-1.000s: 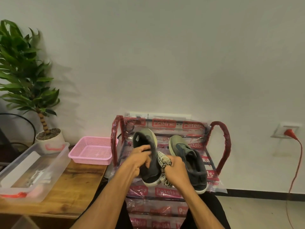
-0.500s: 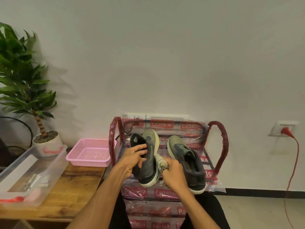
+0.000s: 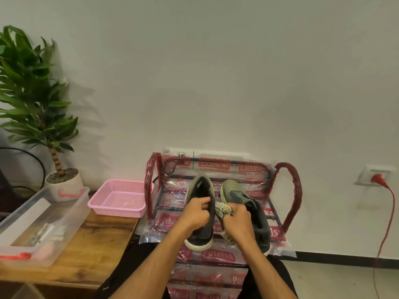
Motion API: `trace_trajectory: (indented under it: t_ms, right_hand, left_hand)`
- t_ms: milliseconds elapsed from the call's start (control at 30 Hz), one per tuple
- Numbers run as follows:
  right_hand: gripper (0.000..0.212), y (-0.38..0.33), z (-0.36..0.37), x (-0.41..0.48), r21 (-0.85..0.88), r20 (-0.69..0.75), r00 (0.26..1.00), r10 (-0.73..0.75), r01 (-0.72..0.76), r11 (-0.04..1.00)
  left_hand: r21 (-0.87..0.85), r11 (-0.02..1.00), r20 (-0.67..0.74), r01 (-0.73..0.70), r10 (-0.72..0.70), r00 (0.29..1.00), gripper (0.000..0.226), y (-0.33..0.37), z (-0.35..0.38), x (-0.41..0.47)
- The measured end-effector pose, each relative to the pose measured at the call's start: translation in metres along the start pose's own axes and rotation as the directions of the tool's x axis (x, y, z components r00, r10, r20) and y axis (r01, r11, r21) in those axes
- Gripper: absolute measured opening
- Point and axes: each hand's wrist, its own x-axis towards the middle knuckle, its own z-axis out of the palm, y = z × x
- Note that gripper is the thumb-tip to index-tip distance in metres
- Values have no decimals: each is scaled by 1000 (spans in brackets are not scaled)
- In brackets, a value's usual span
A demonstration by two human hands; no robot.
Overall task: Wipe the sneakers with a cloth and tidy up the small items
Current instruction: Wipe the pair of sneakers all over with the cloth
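Seen from above, a left hand (image 3: pixel 195 212) grips a grey sneaker (image 3: pixel 200 216) tipped on its side. The right hand (image 3: pixel 236 221) presses a bunched patterned cloth (image 3: pixel 224 210) against it, over a plastic-wrapped shoe rack (image 3: pixel 289 203). A second sneaker (image 3: pixel 248 210) rests just beside.

The wrapped rack (image 3: pixel 292 190) bears one sneaker (image 3: pixel 243 196); the wooden table (image 3: pixel 97 240), a pink basket (image 3: pixel 116 209) and clear bin (image 3: pixel 72 212).

A leafy green plant (image 3: pixel 32 100) grows in a round white pot (image 3: pixel 64 180) at the back left corner of a brown wooden table (image 3: pixel 92 244). Just right of the table stands a metal rack wrapped in clear plastic with red printed labels (image 3: pixel 297 190), set against a plain white wall (image 3: pixel 216 72). On the wall to the right, a red plug (image 3: pixel 379 179) sits in a white socket (image 3: pixel 371 171), and its red cord (image 3: pixel 388 219) hangs down past the black skirting (image 3: pixel 345 256).
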Motion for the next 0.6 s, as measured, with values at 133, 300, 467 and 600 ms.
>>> trace_trajectory:
  t_ms: [133,300,467,600]
  right_hand:
    - [22,8,0,-1,16,-55,998,41,-41,999]
    - [25,8,4,-2,71,-116,993,2,6,997]
    - [26,2,4,-8,68,-66,996,-60,65,996]
    - [40,2,2,-11,30,-6,993,-120,120,992]
  left_hand:
    - [111,990,-330,-86,118,937,17,3,-6,-2]
    - [502,840,-354,-205,416,838,45,10,-24,12]
    - [723,654,-68,-222,387,920,80,7,-30,32]
    - [713,648,-70,-268,446,892,67,7,-23,31]
